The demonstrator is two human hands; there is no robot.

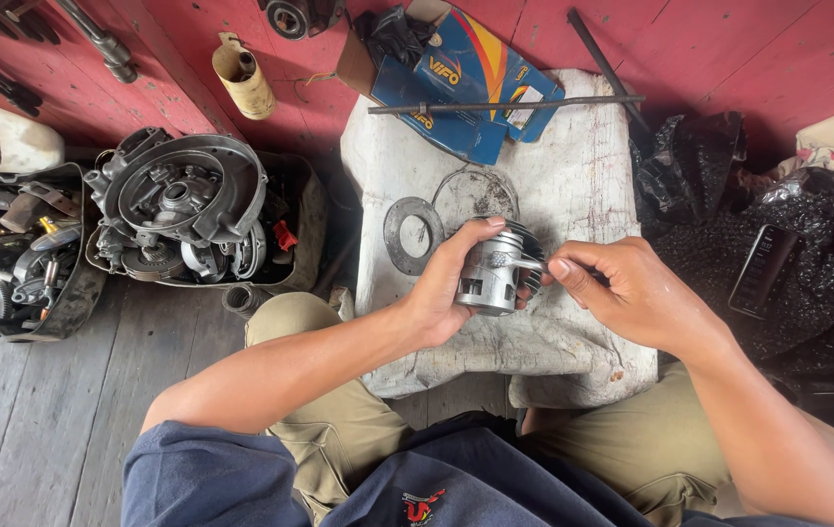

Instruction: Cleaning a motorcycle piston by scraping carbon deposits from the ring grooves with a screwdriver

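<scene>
Centre of the frame, and the left hand point(444, 285) has a silver piston point(493, 275) wrapped up, thumb over the top, fingers curled underneath, holding it on its side just above a dirty white cloth pad point(573, 185). The right hand point(631, 293) comes in from the right, thumb and forefinger pressed together at the piston's ringed end, pinching something too thin to make out. The other right fingers are tucked in behind.

On the pad, just left of the piston, lies a flat grey ring gasket point(413, 235), and behind the piston a thin wire loop point(475, 185), partly hidden by the hand. At the top of the pad, a blue cardboard box point(466, 83), opened, with a long metal rod point(505, 105) lying across it.

Middle left of the frame, a grey engine casing point(187, 195) sits in a dark tray point(305, 234) with more oily parts around it. Upper left, a tan cylinder point(244, 78) lies against the red wooden boards point(749, 49). Over on the right edge, black plastic bags point(827, 254) with a dark phone point(763, 270) resting on them. The person sits in khaki trousers point(339, 420), knees either side of the pad.
</scene>
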